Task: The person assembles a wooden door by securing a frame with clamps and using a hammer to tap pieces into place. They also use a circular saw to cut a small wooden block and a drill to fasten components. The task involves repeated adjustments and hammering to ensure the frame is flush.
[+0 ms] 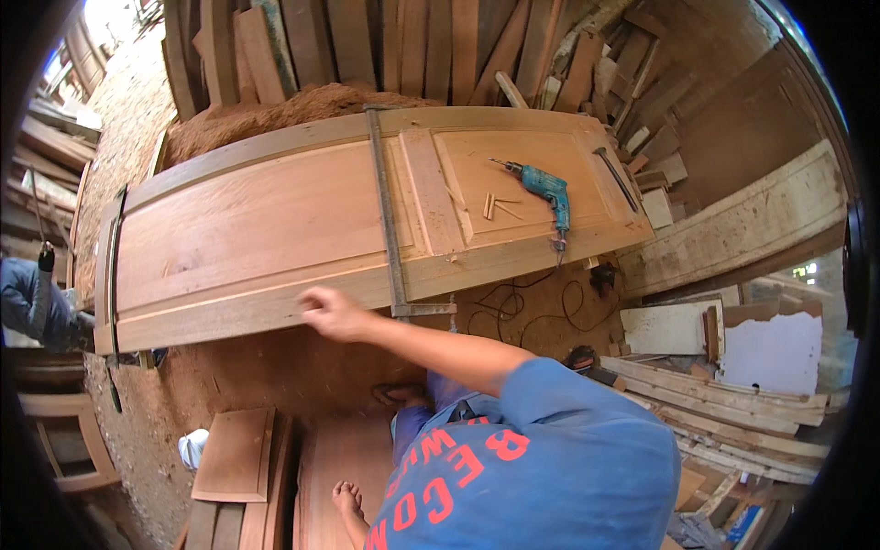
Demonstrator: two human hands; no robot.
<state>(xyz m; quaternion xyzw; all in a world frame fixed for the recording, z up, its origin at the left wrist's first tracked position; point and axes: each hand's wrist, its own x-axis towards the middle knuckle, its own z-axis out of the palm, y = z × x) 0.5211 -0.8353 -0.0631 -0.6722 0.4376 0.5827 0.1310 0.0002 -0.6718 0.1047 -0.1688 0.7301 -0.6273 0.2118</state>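
A panelled wooden door [257, 225] lies across the middle. My right hand [335, 313] hovers at its near edge, left of a metal bar clamp [388, 220]; its fingers look bent but are blurred. My left hand [346, 498] hangs low over a brown board, fingers loosely bent and apart, with nothing visible in it. Another bar clamp [112, 275] spans the door's left end. On the right panel rest a teal power drill [547, 186] with a bit, several small wooden pegs [489, 205] and a dark metal rod with a thicker end [616, 180].
Black cord [502, 307] loops over the floor beneath the door. Upright planks [412, 50] and sawdust [266, 115] stand behind. Stacked panels [234, 456] lie at the lower left, long timber [724, 403] at the right. A co-worker in a blue sleeve [32, 293] is at the far left.
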